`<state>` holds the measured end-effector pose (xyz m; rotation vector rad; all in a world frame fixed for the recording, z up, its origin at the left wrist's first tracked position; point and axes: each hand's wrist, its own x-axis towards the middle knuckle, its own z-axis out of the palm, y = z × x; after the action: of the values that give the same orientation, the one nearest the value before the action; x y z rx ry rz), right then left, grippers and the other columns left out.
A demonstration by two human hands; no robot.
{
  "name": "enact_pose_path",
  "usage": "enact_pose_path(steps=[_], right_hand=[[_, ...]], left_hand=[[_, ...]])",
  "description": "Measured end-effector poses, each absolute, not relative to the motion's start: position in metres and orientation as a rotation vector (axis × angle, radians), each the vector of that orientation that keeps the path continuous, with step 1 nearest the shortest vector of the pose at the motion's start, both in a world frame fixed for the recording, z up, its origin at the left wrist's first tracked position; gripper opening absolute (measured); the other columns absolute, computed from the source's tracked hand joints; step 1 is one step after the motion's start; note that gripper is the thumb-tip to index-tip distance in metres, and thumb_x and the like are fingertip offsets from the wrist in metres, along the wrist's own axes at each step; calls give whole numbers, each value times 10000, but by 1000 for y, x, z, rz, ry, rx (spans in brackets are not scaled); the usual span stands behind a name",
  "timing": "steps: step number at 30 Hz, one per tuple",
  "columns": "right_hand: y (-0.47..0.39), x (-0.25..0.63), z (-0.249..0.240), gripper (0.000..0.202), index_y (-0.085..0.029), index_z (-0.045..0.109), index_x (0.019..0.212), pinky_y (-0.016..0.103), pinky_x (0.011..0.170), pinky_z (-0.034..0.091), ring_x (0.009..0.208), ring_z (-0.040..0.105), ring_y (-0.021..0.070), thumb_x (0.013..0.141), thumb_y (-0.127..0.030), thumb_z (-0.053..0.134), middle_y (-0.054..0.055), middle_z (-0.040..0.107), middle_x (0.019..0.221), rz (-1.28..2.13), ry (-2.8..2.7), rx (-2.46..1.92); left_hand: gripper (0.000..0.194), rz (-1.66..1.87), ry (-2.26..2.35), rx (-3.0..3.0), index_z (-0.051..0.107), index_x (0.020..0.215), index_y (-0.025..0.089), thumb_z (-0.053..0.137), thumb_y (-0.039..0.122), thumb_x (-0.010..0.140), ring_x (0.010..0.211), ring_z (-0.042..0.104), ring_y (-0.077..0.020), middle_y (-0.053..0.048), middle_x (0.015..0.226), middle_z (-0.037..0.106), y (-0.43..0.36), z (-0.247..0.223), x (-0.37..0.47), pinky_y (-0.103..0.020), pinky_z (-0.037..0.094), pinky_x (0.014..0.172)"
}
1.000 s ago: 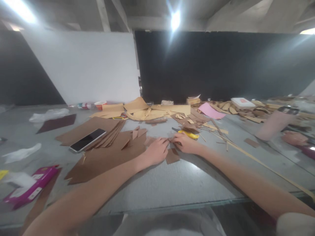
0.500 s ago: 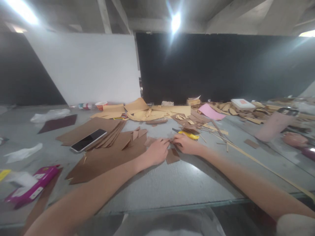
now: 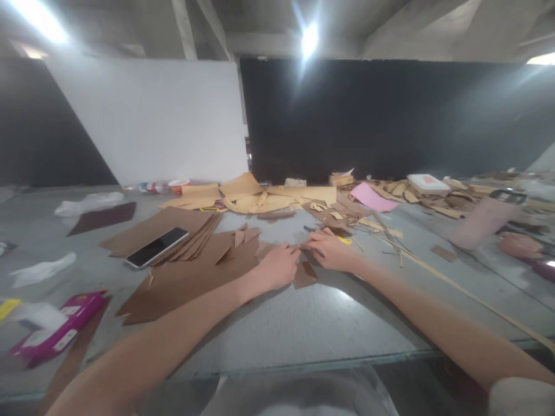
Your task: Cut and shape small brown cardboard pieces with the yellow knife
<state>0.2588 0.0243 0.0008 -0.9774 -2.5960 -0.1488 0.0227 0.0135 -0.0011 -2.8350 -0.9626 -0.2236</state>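
Observation:
In the middle of the table my left hand [image 3: 280,266] is closed, its fingertips pressed on a small piece of brown card [image 3: 263,250]. My right hand [image 3: 329,251] faces it with bent fingers, pinching at the same small card work; the tips of both hands nearly meet, and the exact grip is hidden. A brown card square [image 3: 306,275] lies just below the fingertips. Behind my right hand lies a yellow-handled cutting tool [image 3: 344,240], mostly covered, with a dark blade tip showing past the knuckles.
To the left, a phone [image 3: 156,247] rests on stacked brown sheets [image 3: 191,283]. A purple wipes pack [image 3: 65,332] sits at far left. Scraps, a pink sheet [image 3: 373,196], a long thin strip [image 3: 468,296] and a pink bottle [image 3: 488,219] lie right. Another person's hand [image 3: 520,245] is at far right.
My right hand has shifted slightly up and now covers more of the yellow-handled tool. My left hand has hardly moved.

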Motion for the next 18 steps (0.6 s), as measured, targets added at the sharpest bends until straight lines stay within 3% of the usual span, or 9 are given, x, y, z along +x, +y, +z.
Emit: enact_pose_path(steps=[3,11,18], right_hand=[[26,260,-2,364,-163,757,1155,383,864,340,882,576,226,906,-45,520,95,674,969,-227,-2624,-1020],[33,262,-12,311,-178,776,1003,379,856,328,846,563,222,859,-52,530,66,649,848,-264,-2687,-982],[36,264,-17,338,-195,779,1073,358,861,345,884,613,208,896,-56,527,69,714,923,-123,-2539,-1057]], left_hand=[[387,-220,-922,-2830,668,1301,71,455,158,990,1172,616,-318,-199,1381,674,13,1,24,-443,453,1064],[408,-280,-907,-2861,665,1323,80,457,135,976,1229,612,-319,-194,1395,666,14,-2,26,-450,444,1095],[377,-258,-930,-2826,669,1284,81,456,152,980,1187,607,-315,-184,1433,646,15,-5,23,-448,457,1079]])
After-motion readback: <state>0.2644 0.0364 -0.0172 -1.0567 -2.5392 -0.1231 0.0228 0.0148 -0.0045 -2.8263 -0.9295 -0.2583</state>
